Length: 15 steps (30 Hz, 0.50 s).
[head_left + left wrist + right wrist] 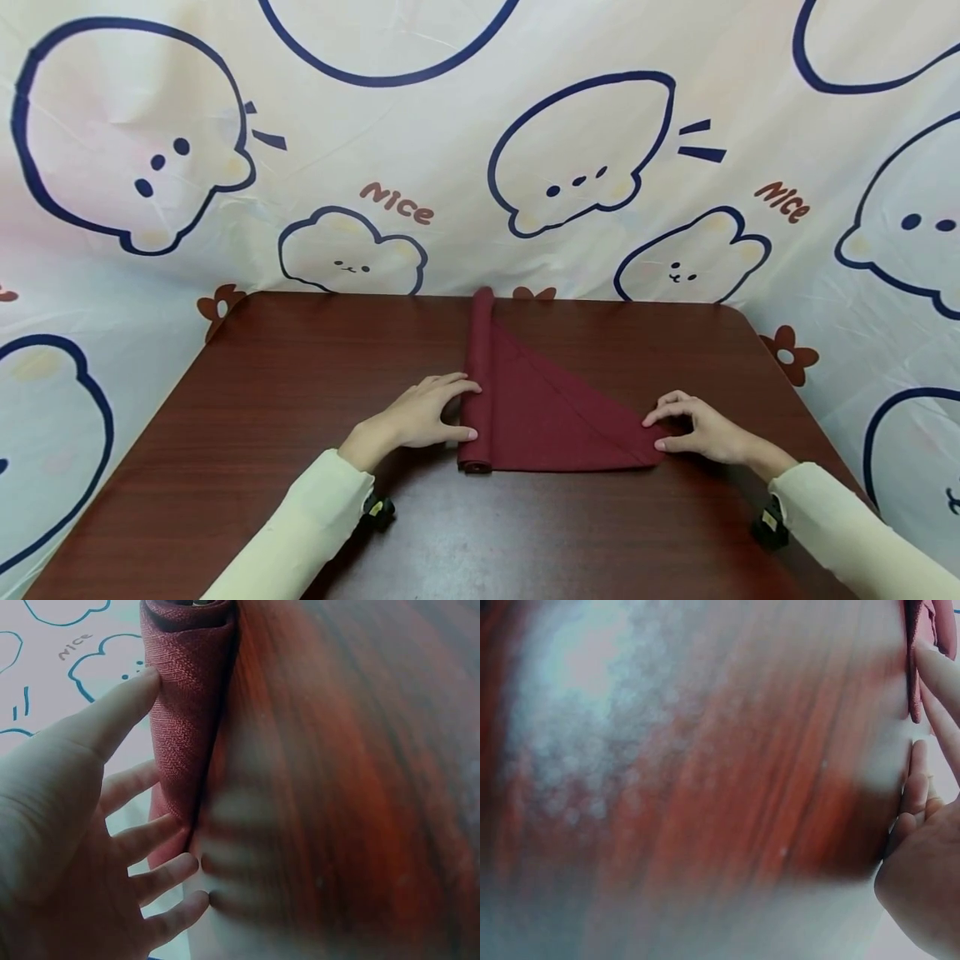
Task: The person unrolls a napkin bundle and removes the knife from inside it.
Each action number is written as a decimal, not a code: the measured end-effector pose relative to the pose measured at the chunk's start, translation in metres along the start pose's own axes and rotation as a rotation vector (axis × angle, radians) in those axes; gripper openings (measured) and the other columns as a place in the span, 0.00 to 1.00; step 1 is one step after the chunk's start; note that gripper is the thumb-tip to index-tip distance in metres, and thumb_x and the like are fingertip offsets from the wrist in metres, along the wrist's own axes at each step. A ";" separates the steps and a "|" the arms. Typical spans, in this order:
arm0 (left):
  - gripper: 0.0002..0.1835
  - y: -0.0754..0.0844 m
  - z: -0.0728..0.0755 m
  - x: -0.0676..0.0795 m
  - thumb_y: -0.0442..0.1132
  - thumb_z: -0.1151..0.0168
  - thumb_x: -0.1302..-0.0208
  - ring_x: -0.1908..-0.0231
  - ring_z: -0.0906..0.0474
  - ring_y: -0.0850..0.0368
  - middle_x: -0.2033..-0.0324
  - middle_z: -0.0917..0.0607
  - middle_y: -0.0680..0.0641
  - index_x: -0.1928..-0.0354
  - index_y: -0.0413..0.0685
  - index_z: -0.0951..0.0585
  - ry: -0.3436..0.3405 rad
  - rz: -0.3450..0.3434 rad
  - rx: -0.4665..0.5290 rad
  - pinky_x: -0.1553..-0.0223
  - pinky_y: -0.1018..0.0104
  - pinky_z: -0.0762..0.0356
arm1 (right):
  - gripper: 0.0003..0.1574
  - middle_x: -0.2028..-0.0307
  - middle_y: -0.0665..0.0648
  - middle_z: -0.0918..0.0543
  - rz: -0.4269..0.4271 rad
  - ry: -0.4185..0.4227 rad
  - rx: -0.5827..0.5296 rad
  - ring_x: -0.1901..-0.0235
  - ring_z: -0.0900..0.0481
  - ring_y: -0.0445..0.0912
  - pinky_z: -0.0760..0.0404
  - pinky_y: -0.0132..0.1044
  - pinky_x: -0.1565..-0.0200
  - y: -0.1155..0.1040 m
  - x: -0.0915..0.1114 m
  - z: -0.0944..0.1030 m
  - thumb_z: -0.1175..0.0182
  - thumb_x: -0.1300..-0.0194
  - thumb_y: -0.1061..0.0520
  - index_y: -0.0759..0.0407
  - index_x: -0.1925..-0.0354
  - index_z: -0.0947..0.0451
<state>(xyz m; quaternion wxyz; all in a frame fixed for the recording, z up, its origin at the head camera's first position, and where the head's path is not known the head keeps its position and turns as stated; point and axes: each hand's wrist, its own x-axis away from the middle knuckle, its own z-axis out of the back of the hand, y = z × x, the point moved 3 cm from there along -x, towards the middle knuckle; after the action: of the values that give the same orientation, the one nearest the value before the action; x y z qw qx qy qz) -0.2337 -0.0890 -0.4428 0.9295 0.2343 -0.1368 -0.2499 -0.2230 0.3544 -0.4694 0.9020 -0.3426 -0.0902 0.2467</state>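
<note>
One dark red cloth, partly rolled, lying mid-table: its roll on the left runs from near to the far edge, its flat part narrowing rightward to a near corner. One left hand, open, fingers spread, touching the roll's near half. One right hand, thumb and forefinger pinching the cloth's right corner. Two pale sleeves, reaching in from the near side. One brown wood-grain table. One white backdrop beyond, printed with outlined cartoon figures and "Nice".
</note>
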 end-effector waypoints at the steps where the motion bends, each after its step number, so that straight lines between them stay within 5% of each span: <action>1: 0.36 0.000 0.000 0.000 0.60 0.32 0.38 0.25 0.41 0.40 0.23 0.36 0.46 0.29 0.64 0.29 0.001 -0.001 0.001 0.29 0.34 0.40 | 0.16 0.51 0.52 0.25 -0.001 0.004 -0.004 0.51 0.34 0.30 0.31 0.30 0.50 0.000 0.000 0.000 0.27 0.40 0.54 0.47 0.53 0.13; 15: 0.35 0.003 0.001 -0.001 0.60 0.31 0.38 0.24 0.43 0.40 0.24 0.36 0.45 0.30 0.65 0.28 0.001 -0.002 0.011 0.29 0.34 0.42 | 0.15 0.52 0.51 0.25 -0.003 -0.006 -0.003 0.51 0.33 0.29 0.31 0.31 0.50 -0.001 0.000 0.001 0.27 0.40 0.54 0.46 0.53 0.13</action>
<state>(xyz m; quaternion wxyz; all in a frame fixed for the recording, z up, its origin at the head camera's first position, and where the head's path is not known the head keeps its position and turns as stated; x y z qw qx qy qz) -0.2337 -0.0867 -0.4412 0.9280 0.2396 -0.1377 -0.2499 -0.2228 0.3546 -0.4682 0.9015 -0.3431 -0.0940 0.2464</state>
